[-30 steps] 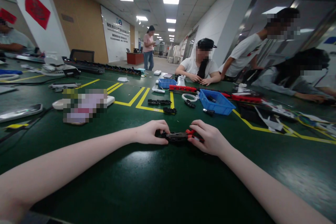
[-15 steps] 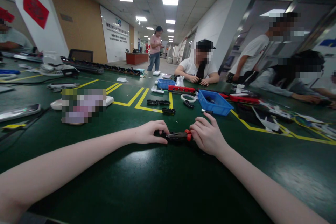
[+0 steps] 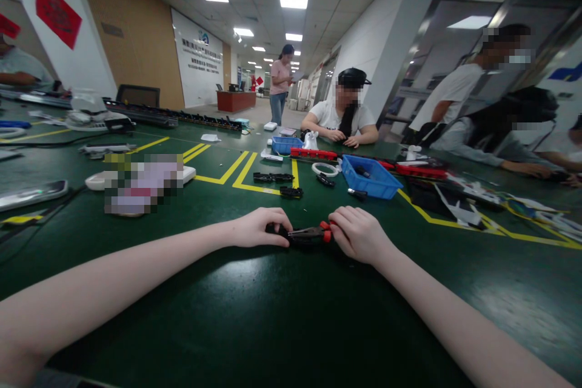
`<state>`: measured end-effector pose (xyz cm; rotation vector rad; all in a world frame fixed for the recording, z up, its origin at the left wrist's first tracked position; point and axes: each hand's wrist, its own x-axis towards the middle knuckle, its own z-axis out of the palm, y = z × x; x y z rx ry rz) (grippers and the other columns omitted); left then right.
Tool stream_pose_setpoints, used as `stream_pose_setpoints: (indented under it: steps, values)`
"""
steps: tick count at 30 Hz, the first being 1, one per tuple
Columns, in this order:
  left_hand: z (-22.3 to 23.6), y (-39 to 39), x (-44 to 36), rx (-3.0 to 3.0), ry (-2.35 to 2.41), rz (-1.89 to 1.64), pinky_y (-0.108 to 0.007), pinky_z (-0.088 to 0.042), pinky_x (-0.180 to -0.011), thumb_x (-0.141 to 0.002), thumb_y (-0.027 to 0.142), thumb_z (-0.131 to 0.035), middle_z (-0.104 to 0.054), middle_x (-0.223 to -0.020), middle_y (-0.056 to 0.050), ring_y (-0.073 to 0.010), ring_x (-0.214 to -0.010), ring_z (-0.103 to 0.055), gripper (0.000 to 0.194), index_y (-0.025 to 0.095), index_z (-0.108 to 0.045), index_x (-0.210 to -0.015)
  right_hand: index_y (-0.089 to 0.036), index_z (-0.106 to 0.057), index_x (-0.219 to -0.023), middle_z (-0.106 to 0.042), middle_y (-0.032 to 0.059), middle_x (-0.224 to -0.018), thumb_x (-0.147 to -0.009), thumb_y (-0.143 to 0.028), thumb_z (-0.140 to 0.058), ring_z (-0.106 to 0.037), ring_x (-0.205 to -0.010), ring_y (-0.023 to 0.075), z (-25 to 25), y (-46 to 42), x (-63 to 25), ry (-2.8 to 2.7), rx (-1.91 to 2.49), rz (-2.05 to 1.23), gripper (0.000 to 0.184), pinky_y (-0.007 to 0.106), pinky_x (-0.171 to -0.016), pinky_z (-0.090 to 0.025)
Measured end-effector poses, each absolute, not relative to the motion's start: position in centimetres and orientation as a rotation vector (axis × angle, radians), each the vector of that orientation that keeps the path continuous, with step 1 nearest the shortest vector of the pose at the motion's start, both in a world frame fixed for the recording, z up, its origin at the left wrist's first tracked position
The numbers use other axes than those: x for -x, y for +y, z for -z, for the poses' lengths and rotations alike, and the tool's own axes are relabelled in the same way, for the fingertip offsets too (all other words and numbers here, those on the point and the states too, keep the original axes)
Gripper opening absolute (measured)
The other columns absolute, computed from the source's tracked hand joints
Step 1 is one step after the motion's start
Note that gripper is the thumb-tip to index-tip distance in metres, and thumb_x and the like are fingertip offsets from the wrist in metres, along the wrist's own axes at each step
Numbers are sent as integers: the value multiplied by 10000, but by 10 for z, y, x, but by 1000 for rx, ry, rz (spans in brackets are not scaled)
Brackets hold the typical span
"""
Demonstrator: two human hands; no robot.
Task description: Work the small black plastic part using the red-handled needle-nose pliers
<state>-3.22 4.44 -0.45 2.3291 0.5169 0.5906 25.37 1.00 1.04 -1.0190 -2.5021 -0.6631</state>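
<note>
On the green table [image 3: 273, 315] in front of me, my left hand [image 3: 259, 228] is closed over one end of a small black part [image 3: 278, 232]. My right hand [image 3: 359, 233] is closed on the red handles of a pair of pliers [image 3: 313, 232], whose dark jaws point left to the black part. Both hands rest on the table top, close together. What the fingers cover of the part is hidden.
Behind my hands lie black parts [image 3: 273, 177], a white ring [image 3: 325, 169], a blue bin [image 3: 370, 176] and red strips [image 3: 313, 153] inside yellow floor-tape lines. A blurred box [image 3: 140, 185] sits left. Several people sit or stand at the far and right sides.
My right hand has shifted its hold on the pliers: its fingers lifted half a second ago and are now wrapped round the handles again. My left hand has stayed on the black part.
</note>
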Motion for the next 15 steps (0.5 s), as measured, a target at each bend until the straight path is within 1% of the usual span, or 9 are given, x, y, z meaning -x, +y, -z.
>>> stream_pose_setpoints:
  steps: [4, 9, 15]
  values:
    - [5, 45, 32, -2332, 513, -586, -283, -473, -766, -826, 349, -707, -569, -1020, -42, -150, -861, -563, 254, 172, -649, -998, -143, -604, -915, -632, 100, -851, -921, -276, -420, -552, -739, 194, -12, 11, -256, -2539, 1009, 621, 227, 328, -671, -387]
    - [6, 46, 31, -2339, 517, -582, -281, -482, -768, -826, 345, -708, -571, -1048, -51, -155, -886, -568, 252, 171, -654, -1001, -146, -585, -928, -623, 105, -859, -926, -360, -428, -541, -717, 196, -12, 11, -257, -2563, 1014, 590, 266, 329, -669, -387]
    - [8, 47, 32, -2344, 515, -580, -290, -490, -783, -822, 350, -715, -579, -1058, -53, -163, -907, -574, 261, 174, -665, -1008, -145, -581, -929, -624, 106, -859, -940, -355, -405, -546, -723, 197, -14, 8, -254, -2571, 1036, 577, 274, 326, -671, -390]
